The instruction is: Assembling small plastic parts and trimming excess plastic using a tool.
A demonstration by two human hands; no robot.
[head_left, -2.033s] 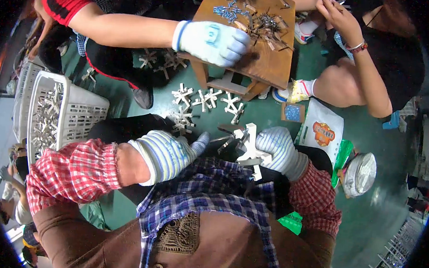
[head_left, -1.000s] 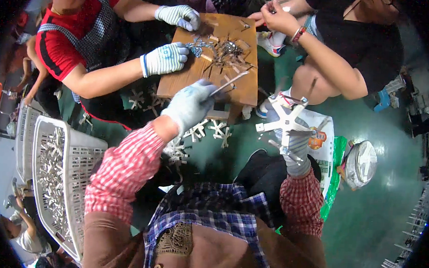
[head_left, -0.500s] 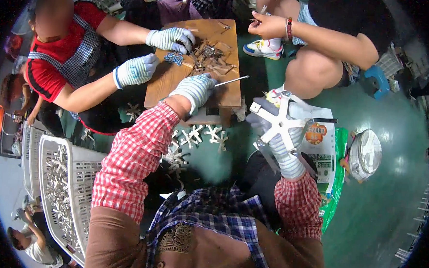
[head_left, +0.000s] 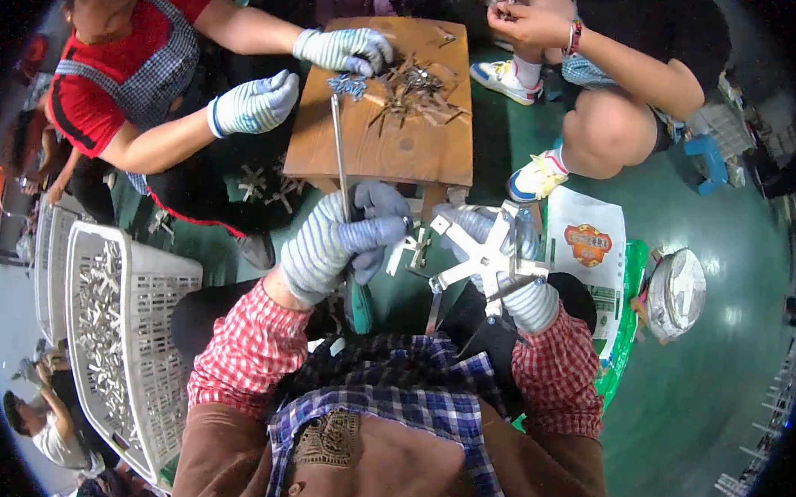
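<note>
My left hand [head_left: 319, 252], in a striped glove, is closed around a screwdriver [head_left: 339, 146]. Its metal shaft points up toward the table, while the green handle sticks out below my palm. Thumb and forefinger are pinched together, and a tiny dark bit shows at their tips, too small to name. A white five-armed star-shaped bracket [head_left: 485, 258] is gripped by my right hand [head_left: 533, 307], which is partly hidden behind it. Dark thin strips hang from the ends of some arms. The two hands are apart, side by side over my lap.
Ahead stands a wooden table [head_left: 403, 159] bearing loose metal strips [head_left: 432, 106] and small blue pieces [head_left: 347, 86]. A co-worker's gloved hands [head_left: 345, 50] reach over it. White basket [head_left: 160, 326] full of small parts at left; round silver container [head_left: 677, 293] and printed sack [head_left: 585, 245] at right.
My left hand has drawn back from the table toward my lap, and the screwdriver has swung upright. My right hand has come slightly lower and leftward with the star-shaped bracket.
</note>
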